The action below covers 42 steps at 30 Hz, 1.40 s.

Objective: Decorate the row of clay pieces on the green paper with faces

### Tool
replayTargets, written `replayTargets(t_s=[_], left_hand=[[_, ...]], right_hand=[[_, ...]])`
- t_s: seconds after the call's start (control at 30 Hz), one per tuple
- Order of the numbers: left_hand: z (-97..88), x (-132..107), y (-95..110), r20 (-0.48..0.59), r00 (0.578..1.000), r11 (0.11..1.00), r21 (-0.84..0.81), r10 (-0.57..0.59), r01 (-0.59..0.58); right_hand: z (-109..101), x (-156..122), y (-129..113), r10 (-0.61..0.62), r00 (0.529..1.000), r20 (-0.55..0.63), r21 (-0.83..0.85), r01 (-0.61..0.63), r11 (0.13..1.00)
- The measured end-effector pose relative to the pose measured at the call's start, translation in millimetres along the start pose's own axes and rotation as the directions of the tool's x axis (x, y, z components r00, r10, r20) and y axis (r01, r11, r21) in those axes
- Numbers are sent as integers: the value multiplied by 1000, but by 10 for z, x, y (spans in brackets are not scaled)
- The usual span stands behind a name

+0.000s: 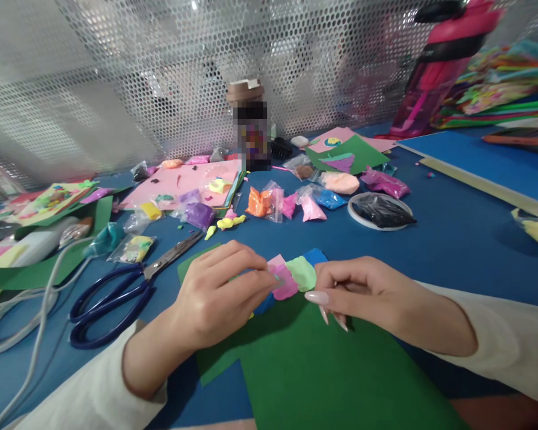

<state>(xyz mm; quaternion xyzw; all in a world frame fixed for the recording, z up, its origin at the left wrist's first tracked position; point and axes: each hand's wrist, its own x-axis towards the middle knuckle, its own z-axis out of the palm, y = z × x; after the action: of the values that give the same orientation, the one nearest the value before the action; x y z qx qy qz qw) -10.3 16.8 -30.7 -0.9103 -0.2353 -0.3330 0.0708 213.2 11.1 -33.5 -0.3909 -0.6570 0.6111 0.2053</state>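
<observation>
My left hand (231, 292) is closed, its fingertips pinching the left side of a flattened pink clay piece (286, 283). A flattened light green clay piece (302, 273) adjoins the pink one. At its right edge my right hand (358, 292) is closed, thumb against the fingers, gripping that edge. Blue material (314, 257) shows behind the green piece and again below the pink one; whether these are one sheet I cannot tell. Green paper (332, 358) lies under both hands, and fingers hide part of the clay.
Large scissors (112, 298) with dark blue handles and a white cable (45, 322) lie at left. Bags of coloured clay, such as an orange one (259, 202), spread behind the hands. A round lid (352, 212) holds a black bag. A pink bottle (439, 77) stands at back right.
</observation>
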Motion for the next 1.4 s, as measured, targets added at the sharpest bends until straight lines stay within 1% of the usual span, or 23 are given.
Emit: replayTargets(t_s=[0.1, 0.17, 0.27, 0.3, 0.37, 0.43, 0.53, 0.6, 0.77, 0.87, 1.0, 1.1, 1.17, 1.2, 1.27, 1.3, 1.37, 1.4], left_hand=[[5, 19, -3, 11, 1000, 1000, -10, 8, -8], [8, 24, -5, 24, 1000, 1000, -8, 8, -8], [15, 21, -3, 35, 999, 1000, -4, 3, -3], [20, 18, -3, 34, 999, 1000, -5, 2, -2], [33, 12, -5, 31, 1000, 1000, -2, -3, 3], [50, 9, -11, 32, 999, 1000, 6, -11, 10], [76, 15, -20, 46, 999, 1000, 10, -28, 27], [96, 23, -18, 64, 997, 999, 12, -51, 50], [162, 52, 6, 150, 981, 990, 87, -124, 111], [192, 64, 4, 172, 973, 982, 134, -155, 133], [181, 57, -2, 213, 959, 978, 138, -185, 158], [115, 41, 8, 262, 944, 978, 103, -201, 179], [56, 33, 18, 272, 939, 977, 77, -211, 197], [28, 30, 23, 265, 939, 976, 64, -218, 208], [-13, 27, 30, 260, 938, 973, 59, -229, 221], [-23, 26, 30, 273, 935, 974, 73, -228, 216], [-26, 25, 28, 337, 916, 975, 116, -220, 192], [-21, 25, 25, 370, 904, 975, 136, -213, 174]], right_hand=[[9, 7, 2, -28, 999, -15, 34, 28, 999], [21, 22, 5, -40, 999, -19, 128, 42, 991], [30, 45, 17, 1, 1000, 16, 308, -6, 951], [29, 47, 23, 19, 999, 31, 343, -28, 939], [23, 42, 33, 40, 998, 45, 348, -53, 936], [20, 24, 36, 33, 999, 40, 287, -43, 957], [32, -13, 13, 15, 1000, 24, 133, -18, 991], [50, -37, -20, 9, 999, 30, 45, -10, 999], [86, -79, -91, 27, 999, 44, -34, -25, 999], [93, -91, -106, 29, 999, 37, -90, -26, 996], [111, -105, -109, 47, 999, 25, -203, -41, 978], [143, -143, -77, 35, 994, -106, -319, -68, 945], [167, -179, -32, -13, 983, -185, -372, -58, 927], [179, -194, -2, -61, 979, -194, -388, -19, 921], [197, -205, 68, -209, 962, -177, -402, 123, 907], [203, -197, 105, -297, 938, -179, -402, 206, 892], [206, -156, 168, -453, 869, -197, -405, 349, 845], [202, -127, 191, -511, 837, -197, -411, 403, 818]])
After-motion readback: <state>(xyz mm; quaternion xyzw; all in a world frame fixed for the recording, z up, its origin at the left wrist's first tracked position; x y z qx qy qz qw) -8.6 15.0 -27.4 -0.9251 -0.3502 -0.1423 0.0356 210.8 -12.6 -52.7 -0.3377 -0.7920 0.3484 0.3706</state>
